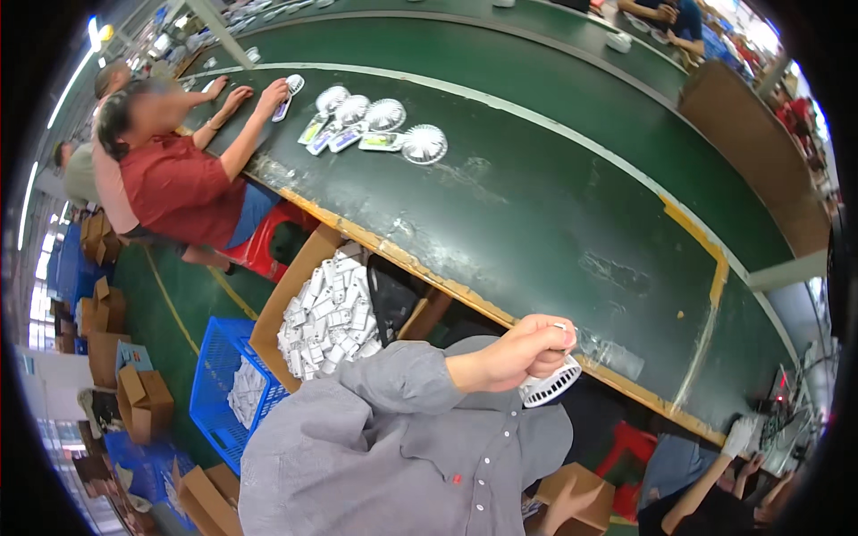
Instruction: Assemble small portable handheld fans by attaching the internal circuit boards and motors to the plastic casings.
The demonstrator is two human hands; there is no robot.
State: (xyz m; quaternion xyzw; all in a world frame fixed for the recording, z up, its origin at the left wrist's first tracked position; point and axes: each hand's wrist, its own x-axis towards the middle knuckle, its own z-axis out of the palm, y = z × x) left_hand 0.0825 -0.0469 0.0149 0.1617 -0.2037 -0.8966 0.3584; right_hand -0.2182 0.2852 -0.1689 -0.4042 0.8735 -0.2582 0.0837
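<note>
My left hand (527, 354) is closed in a fist over the near edge of the green table (536, 223). Gripped in it is a white handheld fan (551, 384), its round slotted head hanging below the fingers; the handle is hidden. Low in the picture my right hand (572, 502) has its fingers apart and holds nothing visible, beside an open carton (585, 482). Several white handheld fans (385, 114) with round ribbed heads and coloured labels lie in a row farther up the table, out of reach of both hands.
A carton (268, 335) full of small white parts (331, 313) stands below the table edge, next to a blue crate (219, 384). To the left a person in red (183, 192) handles another fan (288, 96). A gloved hand (740, 438) is at the right.
</note>
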